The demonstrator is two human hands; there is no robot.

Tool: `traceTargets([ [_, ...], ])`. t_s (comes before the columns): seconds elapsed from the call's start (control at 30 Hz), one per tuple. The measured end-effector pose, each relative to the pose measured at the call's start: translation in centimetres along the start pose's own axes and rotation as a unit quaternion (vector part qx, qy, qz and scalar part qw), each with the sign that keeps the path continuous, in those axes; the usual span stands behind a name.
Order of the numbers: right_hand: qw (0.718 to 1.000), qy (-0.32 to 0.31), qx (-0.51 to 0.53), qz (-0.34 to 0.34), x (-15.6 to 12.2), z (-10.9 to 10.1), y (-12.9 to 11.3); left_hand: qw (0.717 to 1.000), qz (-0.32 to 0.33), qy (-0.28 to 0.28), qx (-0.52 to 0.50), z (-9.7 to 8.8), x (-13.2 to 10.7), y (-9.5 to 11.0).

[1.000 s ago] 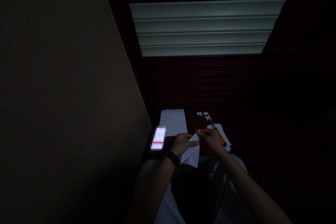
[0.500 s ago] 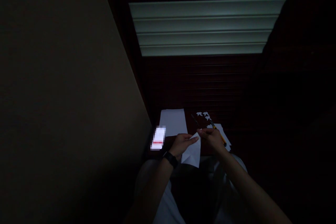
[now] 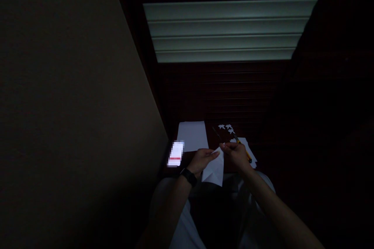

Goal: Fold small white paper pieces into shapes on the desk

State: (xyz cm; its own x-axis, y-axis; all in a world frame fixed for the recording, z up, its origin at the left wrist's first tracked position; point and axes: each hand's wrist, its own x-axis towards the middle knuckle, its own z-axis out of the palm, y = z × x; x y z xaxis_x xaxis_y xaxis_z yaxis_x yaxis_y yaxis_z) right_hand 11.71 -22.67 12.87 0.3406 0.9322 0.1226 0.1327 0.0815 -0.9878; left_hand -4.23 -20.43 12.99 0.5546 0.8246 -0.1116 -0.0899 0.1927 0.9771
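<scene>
A folded sheet of white paper hangs over my lap at the near edge of the dark table. My left hand, with a black band on the wrist, is closed on its upper left part, thumb on top. At the paper's top corner, my right hand has its thumb and fingers pinched together. A tiny bit of white shows at those fingertips. Just beyond the right hand lies a yellow and black cutter knife, partly covered by the hand. Several small cut paper shapes are scattered behind it.
On the left, a stack of white paper lies beside a lit phone with a blurred screen. More white paper sits under the knife. A thin dark tool lies mid-table. A wall rises at left, a slatted panel ahead.
</scene>
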Motion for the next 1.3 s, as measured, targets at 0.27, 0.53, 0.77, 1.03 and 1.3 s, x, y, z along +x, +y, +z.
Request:
traceTargets([
  [0.27,1.000,-0.004,-0.001,-0.013,-0.13,-0.05,0.08,0.999,0.020,0.007,0.039,-0.06,-0.16,0.27],
  [0.53,1.000,-0.024,0.016,-0.009,-0.09,-0.28,0.24,0.998,-0.001,0.042,0.044,0.35,-0.22,0.34],
  [0.77,0.999,-0.029,0.024,-0.002,-0.10,-0.20,0.53,0.997,0.030,0.044,0.055,0.21,-0.03,-0.08],
  [1.03,0.999,-0.027,0.025,-0.006,-0.16,-0.15,0.55,0.996,0.010,0.075,0.056,0.39,-0.33,0.36],
  [1.3,0.999,-0.020,0.047,0.003,-0.45,0.02,0.33,0.996,0.022,0.063,0.061,0.22,-0.10,0.05],
])
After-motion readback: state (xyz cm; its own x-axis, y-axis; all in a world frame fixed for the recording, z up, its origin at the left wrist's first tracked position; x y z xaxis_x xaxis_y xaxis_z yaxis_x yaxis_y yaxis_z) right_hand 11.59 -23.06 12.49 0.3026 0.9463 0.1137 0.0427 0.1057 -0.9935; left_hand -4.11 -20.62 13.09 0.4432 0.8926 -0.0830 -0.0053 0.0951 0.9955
